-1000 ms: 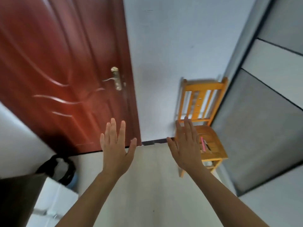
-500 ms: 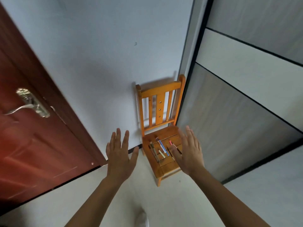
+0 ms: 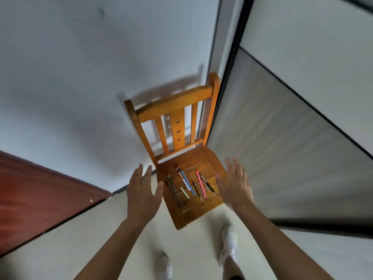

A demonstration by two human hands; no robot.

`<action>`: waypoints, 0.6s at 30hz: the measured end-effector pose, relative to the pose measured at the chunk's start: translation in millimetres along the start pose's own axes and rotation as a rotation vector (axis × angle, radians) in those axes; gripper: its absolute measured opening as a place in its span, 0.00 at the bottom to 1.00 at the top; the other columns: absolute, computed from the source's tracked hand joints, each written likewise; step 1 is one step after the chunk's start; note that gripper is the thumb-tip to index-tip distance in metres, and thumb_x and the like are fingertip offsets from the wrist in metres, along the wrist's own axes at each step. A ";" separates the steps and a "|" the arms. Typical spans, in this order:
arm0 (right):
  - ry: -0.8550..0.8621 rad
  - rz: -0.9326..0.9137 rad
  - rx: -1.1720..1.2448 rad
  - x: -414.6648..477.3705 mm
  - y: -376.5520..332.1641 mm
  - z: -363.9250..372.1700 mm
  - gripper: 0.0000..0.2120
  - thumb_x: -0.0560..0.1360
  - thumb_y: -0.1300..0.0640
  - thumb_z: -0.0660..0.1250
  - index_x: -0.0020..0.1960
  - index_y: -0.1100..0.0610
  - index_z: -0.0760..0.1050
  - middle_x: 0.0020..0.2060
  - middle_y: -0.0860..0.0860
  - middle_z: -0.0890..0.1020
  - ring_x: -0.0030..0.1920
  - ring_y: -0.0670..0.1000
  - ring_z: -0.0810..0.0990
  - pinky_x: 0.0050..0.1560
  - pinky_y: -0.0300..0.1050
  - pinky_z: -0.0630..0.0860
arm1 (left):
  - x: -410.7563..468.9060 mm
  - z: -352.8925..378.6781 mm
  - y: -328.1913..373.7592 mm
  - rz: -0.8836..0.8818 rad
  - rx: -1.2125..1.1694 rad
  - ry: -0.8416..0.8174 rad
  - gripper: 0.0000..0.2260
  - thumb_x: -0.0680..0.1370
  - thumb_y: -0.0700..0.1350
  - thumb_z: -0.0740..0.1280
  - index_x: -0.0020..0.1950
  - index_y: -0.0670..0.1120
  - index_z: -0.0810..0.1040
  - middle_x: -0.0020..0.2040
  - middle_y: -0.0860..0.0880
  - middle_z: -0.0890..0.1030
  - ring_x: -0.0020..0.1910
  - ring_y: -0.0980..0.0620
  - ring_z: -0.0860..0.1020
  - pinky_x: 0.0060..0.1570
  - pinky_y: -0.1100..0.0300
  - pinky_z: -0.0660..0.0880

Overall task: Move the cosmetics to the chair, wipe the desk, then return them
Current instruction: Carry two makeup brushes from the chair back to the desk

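Evidently the cosmetics [image 3: 189, 185] sit on the chair [image 3: 181, 150] as a holding place: slim pencils, brushes and sticks lie side by side across the wooden seat, roughly parallel, so none is stacked on another and each can be picked out singly. The chair stands in the corner, its back against the wall and just beside the dark-framed panel at its right, out of the walking path. The worktop is not in view, so whether it has been wiped cannot be told; judging by both hands arriving empty, the return step is probably about to begin.

The left hand [image 3: 142, 194] hovers at the seat's left edge, the right hand [image 3: 235, 186] over its right edge, both with fingers [image 3: 230, 164] spread wide, palms down, holding nothing. The cosmetics lie between the two hands, below and apart from the fingertips, not touched by either.
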State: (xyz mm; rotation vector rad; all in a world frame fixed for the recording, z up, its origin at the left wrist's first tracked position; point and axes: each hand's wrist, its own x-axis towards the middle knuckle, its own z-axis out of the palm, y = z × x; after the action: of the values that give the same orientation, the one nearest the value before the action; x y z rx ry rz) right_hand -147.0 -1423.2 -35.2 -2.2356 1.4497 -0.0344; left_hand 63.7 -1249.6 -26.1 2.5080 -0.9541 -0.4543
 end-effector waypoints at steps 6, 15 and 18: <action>-0.244 -0.011 -0.019 75.5 55.1 72.3 0.30 0.82 0.44 0.58 0.80 0.51 0.54 0.77 0.55 0.62 0.75 0.59 0.63 0.72 0.61 0.66 | 11.5 115.9 -4.2 -0.326 0.004 -0.089 0.29 0.80 0.60 0.59 0.79 0.49 0.62 0.80 0.46 0.60 0.79 0.44 0.58 0.73 0.39 0.60; -0.419 -0.004 -0.101 146.5 120.1 211.6 0.28 0.82 0.40 0.59 0.77 0.51 0.61 0.74 0.55 0.68 0.71 0.59 0.70 0.68 0.58 0.72 | 53.1 273.0 -57.5 -0.664 -0.081 -0.191 0.26 0.81 0.61 0.60 0.76 0.52 0.63 0.73 0.47 0.70 0.69 0.43 0.71 0.63 0.42 0.72; -0.427 0.002 -0.146 157.1 132.0 253.6 0.25 0.81 0.39 0.59 0.74 0.50 0.64 0.69 0.53 0.73 0.66 0.57 0.76 0.62 0.55 0.76 | 75.0 311.2 -80.2 -0.753 -0.099 -0.193 0.28 0.80 0.63 0.59 0.76 0.52 0.63 0.73 0.48 0.70 0.69 0.43 0.73 0.63 0.41 0.73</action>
State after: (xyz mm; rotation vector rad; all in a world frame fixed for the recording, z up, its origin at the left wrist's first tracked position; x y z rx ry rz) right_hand -122.2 -1508.7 -349.0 -2.1787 1.2497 0.5325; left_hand 25.1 -1328.8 -344.2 2.6905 0.0054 -0.9480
